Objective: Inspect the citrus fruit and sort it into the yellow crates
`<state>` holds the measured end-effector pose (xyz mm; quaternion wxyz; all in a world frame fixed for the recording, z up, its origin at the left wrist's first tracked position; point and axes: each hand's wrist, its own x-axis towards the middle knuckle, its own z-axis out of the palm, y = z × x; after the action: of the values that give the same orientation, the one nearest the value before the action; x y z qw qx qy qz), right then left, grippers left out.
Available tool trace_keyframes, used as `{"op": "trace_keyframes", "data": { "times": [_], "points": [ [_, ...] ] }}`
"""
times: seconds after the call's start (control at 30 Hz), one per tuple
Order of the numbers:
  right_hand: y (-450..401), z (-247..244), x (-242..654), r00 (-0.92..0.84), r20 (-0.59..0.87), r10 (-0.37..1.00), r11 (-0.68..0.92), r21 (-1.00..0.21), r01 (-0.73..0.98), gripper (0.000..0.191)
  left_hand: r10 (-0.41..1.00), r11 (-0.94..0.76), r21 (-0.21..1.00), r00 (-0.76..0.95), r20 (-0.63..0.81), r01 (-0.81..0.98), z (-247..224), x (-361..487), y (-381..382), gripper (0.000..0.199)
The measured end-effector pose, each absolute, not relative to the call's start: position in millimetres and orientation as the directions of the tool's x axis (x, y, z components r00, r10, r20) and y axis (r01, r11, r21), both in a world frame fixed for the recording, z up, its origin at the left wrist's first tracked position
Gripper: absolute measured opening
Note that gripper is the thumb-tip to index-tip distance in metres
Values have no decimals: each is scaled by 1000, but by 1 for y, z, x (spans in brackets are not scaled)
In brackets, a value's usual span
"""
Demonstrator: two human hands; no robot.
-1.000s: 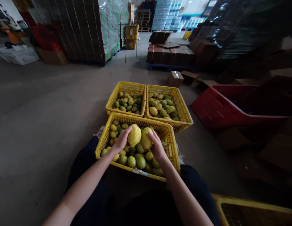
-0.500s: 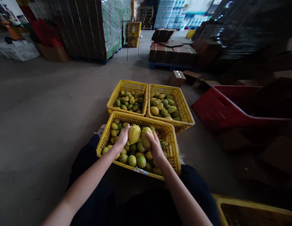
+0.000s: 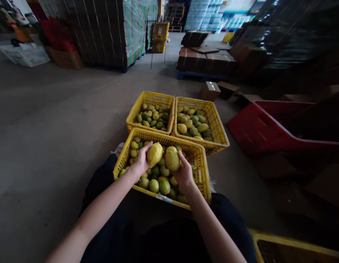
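My left hand (image 3: 142,160) is closed around a bumpy yellow lemon (image 3: 155,155), thumb along its upper left side. A greener, smoother-looking lemon (image 3: 172,159) is gripped in my right hand (image 3: 185,173), with the thumb on its right side. Both fruits are held close together above a yellow plastic crate (image 3: 204,175), a small gap between them. Several green and yellow lemons (image 3: 165,187) lie inside this crate, partly hidden by my hands. The undersides of the held lemons and most of my fingers are out of sight.
Beyond the near crate stand a left yellow crate (image 3: 133,109) and a right yellow crate (image 3: 222,128), both holding lemons. A tilted red crate (image 3: 251,128) and cardboard boxes (image 3: 210,91) are to the right. Another yellow crate (image 3: 292,239) shows at lower right.
Both lemons have turned in my hands and moved slightly apart. My right hand has shifted a little to the right. The whole view has drifted slightly.
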<state>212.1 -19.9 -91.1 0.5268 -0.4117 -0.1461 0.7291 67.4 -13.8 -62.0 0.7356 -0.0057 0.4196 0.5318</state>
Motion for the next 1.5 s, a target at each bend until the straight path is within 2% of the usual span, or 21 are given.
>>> {"op": "trace_keyframes", "data": {
  "times": [0.17, 0.37, 0.53, 0.73, 0.87, 1.13, 1.33, 1.5],
  "points": [
    [-19, -94, 212, -159, -496, 854, -452, -555, -698, 16, 759, 452, 351, 148, -634, -820, -61, 68, -13, 33],
    [-18, -93, 215, -167, -487, 857, -444, -534, -720, 11, 816, 424, 352, 184, -547, -834, -66, 61, -14, 40],
    [-21, -86, 215, -216, -505, 836, -500, -536, -680, 27, 852, 411, 438, 166, -496, -799, -71, 60, -16, 35],
    [-28, -79, 220, -247, -294, 923, -381, -620, -686, 27, 952, 231, 644, 33, -304, -730, -73, 62, -17, 28],
    [-32, -75, 218, -205, -263, 943, -333, -693, -639, 25, 973, 197, 731, 40, -227, -653, -74, 61, -21, 27],
    [-33, -73, 214, -113, -311, 944, -304, -678, -669, 22, 942, 329, 671, 178, -285, -664, -79, 61, -27, 24],
    [-32, -74, 212, -142, -308, 941, -325, -697, -639, 22, 966, 254, 786, 183, -181, -563, -77, 61, -26, 29],
    [-34, -73, 212, -159, -305, 939, -337, -722, -605, 20, 968, 238, 789, 204, -145, -567, -73, 63, -27, 31]
  ]
}}
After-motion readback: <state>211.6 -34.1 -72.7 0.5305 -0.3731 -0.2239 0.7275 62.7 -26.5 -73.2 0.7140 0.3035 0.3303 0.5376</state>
